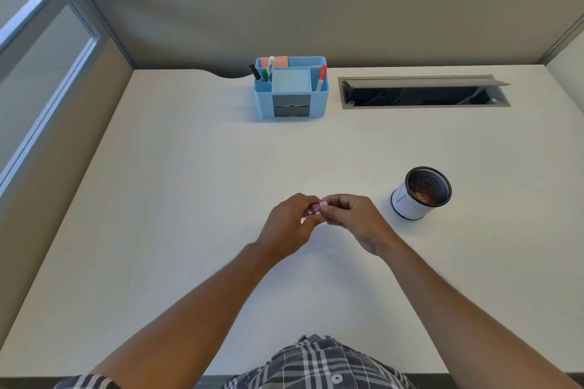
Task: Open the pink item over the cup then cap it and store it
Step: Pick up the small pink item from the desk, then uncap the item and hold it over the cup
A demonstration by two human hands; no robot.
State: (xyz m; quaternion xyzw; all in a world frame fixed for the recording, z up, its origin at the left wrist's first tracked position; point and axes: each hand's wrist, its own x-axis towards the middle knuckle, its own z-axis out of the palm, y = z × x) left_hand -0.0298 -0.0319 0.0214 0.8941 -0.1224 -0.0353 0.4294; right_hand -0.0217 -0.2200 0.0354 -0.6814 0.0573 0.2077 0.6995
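Pink plastic, a small item (317, 210) whose exact kind cannot be told, is being pinched between the fingertips of both hands above the middle of the pale tabletop (189, 186). The left hand (289, 224) is being kept closed around its left end, and the right hand (350, 218) is being kept closed on its right end; most of the item is being hidden by the fingers. A black mesh cup (422, 193) with a white wrap is being left standing on the tabletop to the right of the hands, apart from them. A blue desk organizer (292, 88) holding markers and note pads is being shown at the far edge, near an open cable tray (423, 92).
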